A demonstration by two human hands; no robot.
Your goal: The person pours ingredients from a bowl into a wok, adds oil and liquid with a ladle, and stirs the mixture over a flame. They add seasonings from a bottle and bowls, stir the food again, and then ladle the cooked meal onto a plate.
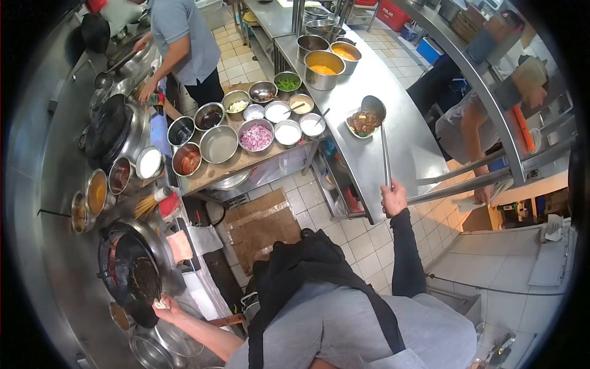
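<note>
My right hand (394, 198) is closed around the long handle of a metal ladle (386, 154). The ladle's bowl is tipped over a white dish of brown sauced food (362, 125), on the steel counter (405, 132). Down at the left, my left hand (168, 309) grips the edge of a dark wok (142, 277), with a small white cloth (161, 304) at the fingers. The wok leans over the stove, and a brown film of sauce coats its inside.
Bowls of chopped red onion (256, 136), white powders and sauces fill the middle table. Pots of orange liquid (324, 69) stand on the counter. One co-worker (184, 46) works at another wok (110, 132); another person (476, 123) is beyond the right rail.
</note>
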